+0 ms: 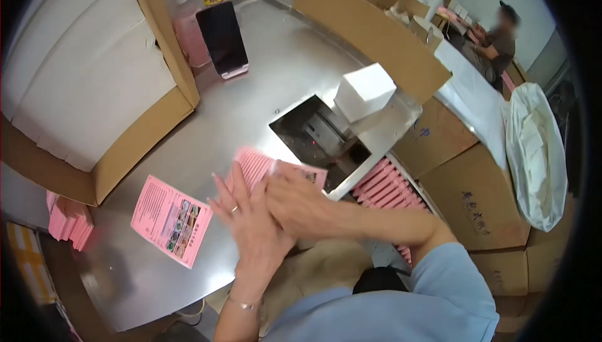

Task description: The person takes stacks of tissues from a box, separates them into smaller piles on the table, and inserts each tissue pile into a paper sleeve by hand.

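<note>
A pink printed sheet (pixel 249 164) with stripes of text and small pictures lies on the metal table under both my hands, its near part hidden by them. My left hand (pixel 256 219) rests over its left side, open, with fingers stretched out and spread; a ring and a bracelet show on it. Crossing close against the left hand, my right hand (pixel 298 201) has its fingers bunched and slightly blurred, and what they grip is hidden. A second pink printed leaflet (pixel 172 221) lies flat to the left, apart from my hands.
Beyond my hands, a rectangular opening (pixel 307 132) in the metal table (pixel 251 103) has a white box (pixel 365 92) beside it. A phone (pixel 223 39) leans near bottles. Pink folded stacks (pixel 389 185) sit right, beside cartons (pixel 473 197). Another person (pixel 501 44) sits at the back.
</note>
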Demonstrator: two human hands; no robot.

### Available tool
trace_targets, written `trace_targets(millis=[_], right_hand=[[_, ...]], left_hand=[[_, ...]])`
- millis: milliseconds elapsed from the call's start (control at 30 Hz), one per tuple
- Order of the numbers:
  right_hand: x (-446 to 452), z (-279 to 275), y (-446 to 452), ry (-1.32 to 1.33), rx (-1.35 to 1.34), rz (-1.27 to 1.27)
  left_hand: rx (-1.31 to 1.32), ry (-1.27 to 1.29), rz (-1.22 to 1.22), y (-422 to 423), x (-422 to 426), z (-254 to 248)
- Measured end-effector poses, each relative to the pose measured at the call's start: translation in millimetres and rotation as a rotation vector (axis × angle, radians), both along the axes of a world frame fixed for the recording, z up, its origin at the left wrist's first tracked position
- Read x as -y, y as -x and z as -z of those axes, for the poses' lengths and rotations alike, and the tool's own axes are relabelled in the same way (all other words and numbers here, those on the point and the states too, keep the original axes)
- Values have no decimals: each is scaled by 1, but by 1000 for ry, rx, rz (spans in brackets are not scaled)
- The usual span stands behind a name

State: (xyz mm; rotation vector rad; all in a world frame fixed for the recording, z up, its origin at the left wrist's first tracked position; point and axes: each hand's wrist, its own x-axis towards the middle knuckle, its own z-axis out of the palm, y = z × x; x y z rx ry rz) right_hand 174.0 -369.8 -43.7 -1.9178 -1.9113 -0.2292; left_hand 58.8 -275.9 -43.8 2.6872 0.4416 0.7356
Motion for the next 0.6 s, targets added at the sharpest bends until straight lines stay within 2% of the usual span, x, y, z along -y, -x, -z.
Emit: trace_targets(millis=[33,133,167,200,233,267,333,367,433,500,600], right_hand=[[11,-22,3,-124,-75,-59],[44,-40,-57,-318,203,362],[51,-49,-73,-182,305,769],[54,-46,-108,-352,526,791],[61,-39,-126,-259,521,902],[68,-30,-137,-265,543,909],[68,-23,-150,-271,342,820],[69,-21,-157,-273,341,811],[70,-23,-152,-245,163,855],[72,-21,-154,-267,141,838],[77,-18,-155,-287,116,820]], left_hand=[[-80,-21,-1,4,-6,5],[-168,-134,-30,15,-4,2],[-184,-120,-95,10,-2,-1],[-179,-124,-77,8,0,-2],[-153,-124,-110,4,3,-3],[-131,-119,-146,1,4,-3],[-92,-180,-145,-1,-2,-2],[-84,-192,-84,0,-6,-2],[-118,-200,-13,12,-5,-7],[-252,-135,14,13,-4,-20],[-133,-193,38,7,2,1]])
